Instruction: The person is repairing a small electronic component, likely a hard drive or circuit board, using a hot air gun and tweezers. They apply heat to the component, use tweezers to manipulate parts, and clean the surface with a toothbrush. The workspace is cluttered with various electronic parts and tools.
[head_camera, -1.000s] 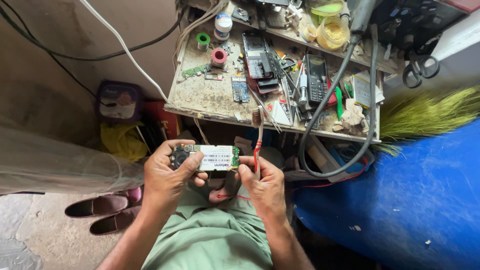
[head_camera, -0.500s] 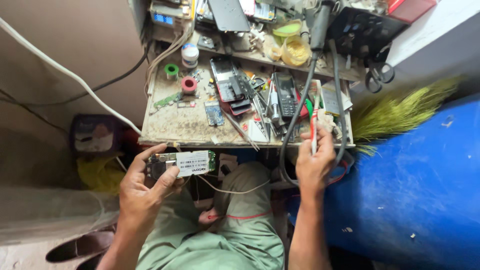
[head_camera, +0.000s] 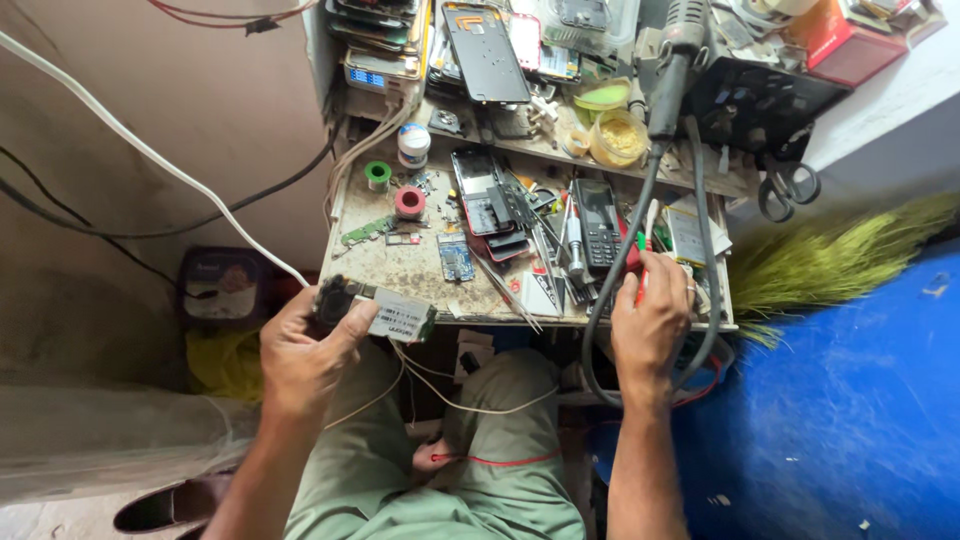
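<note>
The left hand (head_camera: 305, 360) grips a circuit board (head_camera: 385, 312) at the bench (head_camera: 400, 270) edge. The right hand (head_camera: 650, 325) closes on a red tool (head_camera: 640, 275) among the clutter. Thin wires (head_camera: 440, 390) hang from the board; a snag could tear them. Phones (head_camera: 600, 225) and a hose (head_camera: 610, 290) crowd the reach.

right hand (head_camera: 650, 320): fingers (head_camera: 668, 280) hide red tool's grip | shoe (head_camera: 170, 505): cut by bottom edge

Soft, even daylight lit the frame; no harsh glare. Shadows were faint beneath the bench (head_camera: 420, 270). Focus was sharp centrally; wide-angle distortion bent the frame edges.
</note>
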